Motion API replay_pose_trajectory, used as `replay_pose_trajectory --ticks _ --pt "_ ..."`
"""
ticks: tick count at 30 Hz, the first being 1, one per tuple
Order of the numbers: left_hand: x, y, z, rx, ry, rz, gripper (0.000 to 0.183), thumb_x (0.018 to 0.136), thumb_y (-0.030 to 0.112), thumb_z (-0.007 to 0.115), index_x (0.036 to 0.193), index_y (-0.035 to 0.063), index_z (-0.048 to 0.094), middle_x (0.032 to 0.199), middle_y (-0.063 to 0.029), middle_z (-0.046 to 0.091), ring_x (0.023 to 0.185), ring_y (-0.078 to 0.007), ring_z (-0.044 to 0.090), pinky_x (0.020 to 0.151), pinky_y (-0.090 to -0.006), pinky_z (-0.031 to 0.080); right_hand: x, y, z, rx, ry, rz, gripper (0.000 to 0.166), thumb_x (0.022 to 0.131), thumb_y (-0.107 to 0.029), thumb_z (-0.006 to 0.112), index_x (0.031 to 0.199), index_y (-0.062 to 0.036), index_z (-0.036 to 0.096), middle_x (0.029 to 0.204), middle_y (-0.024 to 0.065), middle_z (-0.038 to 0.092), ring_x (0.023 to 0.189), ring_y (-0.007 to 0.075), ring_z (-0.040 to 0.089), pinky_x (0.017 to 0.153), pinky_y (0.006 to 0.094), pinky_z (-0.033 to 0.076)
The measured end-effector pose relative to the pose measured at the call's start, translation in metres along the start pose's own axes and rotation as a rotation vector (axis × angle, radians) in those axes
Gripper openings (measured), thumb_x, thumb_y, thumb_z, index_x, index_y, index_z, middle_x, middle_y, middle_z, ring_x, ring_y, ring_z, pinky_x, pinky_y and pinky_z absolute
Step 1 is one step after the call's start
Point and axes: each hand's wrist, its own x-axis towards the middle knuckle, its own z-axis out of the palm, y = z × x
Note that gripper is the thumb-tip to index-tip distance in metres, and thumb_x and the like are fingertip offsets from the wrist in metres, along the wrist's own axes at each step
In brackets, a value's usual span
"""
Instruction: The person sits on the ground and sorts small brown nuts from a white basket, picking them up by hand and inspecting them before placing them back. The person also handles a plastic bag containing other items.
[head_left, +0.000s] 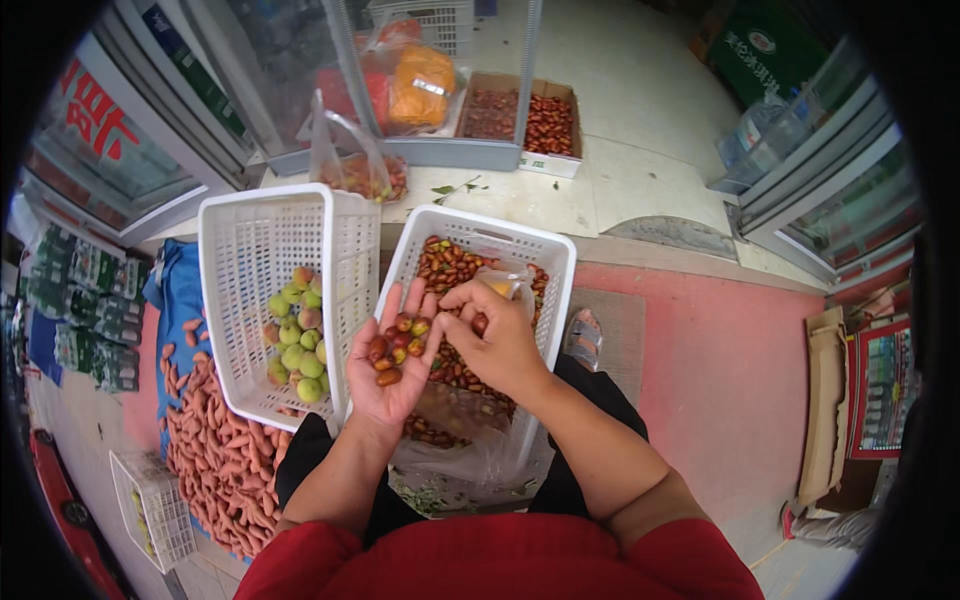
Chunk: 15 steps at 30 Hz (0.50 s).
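My left hand (391, 367) is palm up, cradling several red-brown and greenish jujubes (401, 339). Just to its right, my right hand (491, 337) has thumb and forefinger pinched together close to the left fingertips. A jujube (479, 324) shows inside its curled fingers. Both hands are above a white perforated plastic crate (559, 251) holding many more jujubes (448, 264). A clear plastic bag (517, 281) with something yellow in it lies in the crate behind my right hand. Another clear plastic bag (469, 450) drapes over the crate's near end, and jujubes show through it.
Left stands a tilted white crate (251, 225) with green peaches (304, 337). Sweet potatoes (225, 450) are heaped on a blue sheet (171, 281). Beyond a glass door panel (442, 154) sits a cardboard box of jujubes (551, 124). A bagged punnet (367, 176) rests on the step.
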Motion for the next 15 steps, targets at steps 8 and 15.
replay_pose_trajectory --ticks 8,15 --pt "-0.014 0.003 0.003 -0.011 -0.044 0.0 0.055 0.097 0.026 0.039 0.149 0.0057 0.035 0.154 -0.0138 0.035 0.141 -0.0286 0.033 0.118 -0.0452 0.026 -0.008 -0.002 0.007 -0.067 -0.251 -0.043 0.016 0.081 -0.002 0.071 0.094 -0.0023 0.061 0.061 -0.0025 0.049 0.055 0.0043 0.043 0.05 0.0232 0.035" --pt "-0.012 -0.004 -0.003 -0.012 -0.04 -0.036 0.055 0.095 0.024 0.045 0.146 0.0049 0.04 0.152 -0.0147 0.038 0.14 -0.03 0.036 0.116 -0.0489 0.027 -0.013 0.0 0.01 -0.317 -0.253 -0.167 0.019 0.077 -0.001 0.072 0.093 -0.004 0.063 0.066 0.0045 0.056 0.053 0.0125 0.051 0.052 0.0283 0.043"
